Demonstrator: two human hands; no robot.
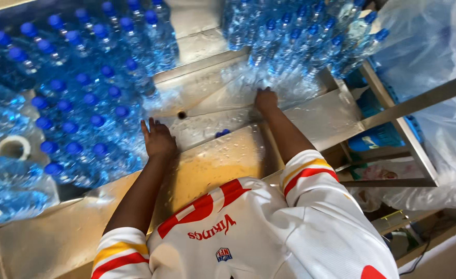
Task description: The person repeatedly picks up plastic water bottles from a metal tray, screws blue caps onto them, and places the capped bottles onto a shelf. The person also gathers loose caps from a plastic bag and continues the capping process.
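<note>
The left hand (158, 138), at the middle of the frame, is open with fingers straight and spread, its palm pressed against the side of a large block of clear plastic water bottles with blue screw caps (78, 103) that fills the upper left of the frame; it grips nothing. The right hand (265, 99), slightly right of the top centre, reaches farther up and lies on a crinkled sheet of clear plastic film (223, 93) at the foot of a second cluster of blue-capped clear bottles wrapped in film (300, 36) at the upper right; whether its fingers are closed on the film cannot be told. Between the two hands, a single blue cap (222, 133) shows under the film. Both bottle groups and the film rest on a shiny metal table (331, 116) that runs diagonally from lower left to upper right, with a yellowish stretch (217, 165) below the hands. A roll of pale tape (12, 147) sits at the left edge among the bottles. At the right, under the table frame, lie a blue plastic crate (380, 135) and loose clear plastic bags (445, 129). The person's white jersey with red and yellow sleeve bands (259, 232) fills the bottom of the frame.
</note>
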